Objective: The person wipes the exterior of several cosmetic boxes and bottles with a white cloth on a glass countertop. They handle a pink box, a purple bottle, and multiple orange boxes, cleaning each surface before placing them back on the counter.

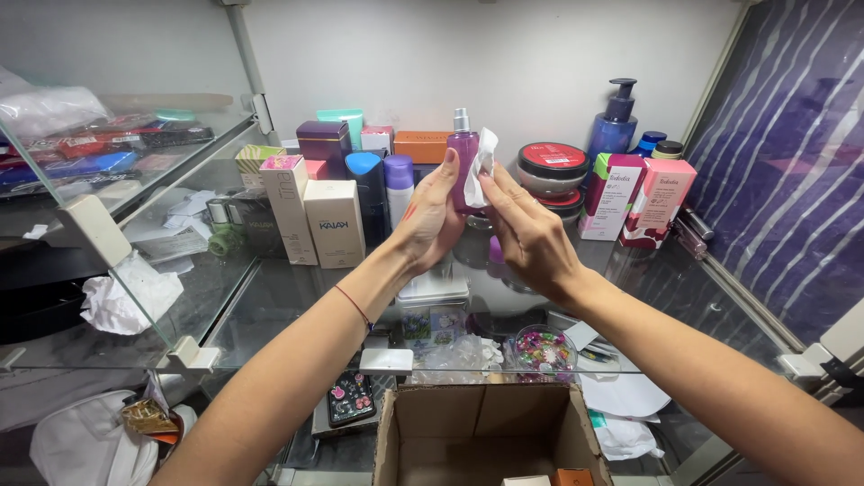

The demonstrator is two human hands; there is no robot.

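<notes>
My left hand wraps around a purple spray bottle with a silver nozzle and holds it upright over the glass shelf. My right hand pinches a small white tissue and presses it against the bottle's right side. Both hands meet at the middle of the view. A thin red cord circles my left wrist.
Boxes and bottles line the back of the shelf: a cream box, a pink-topped box, a blue pump bottle, red-lidded jars, pink boxes. An open cardboard box sits below, beside a bowl of beads.
</notes>
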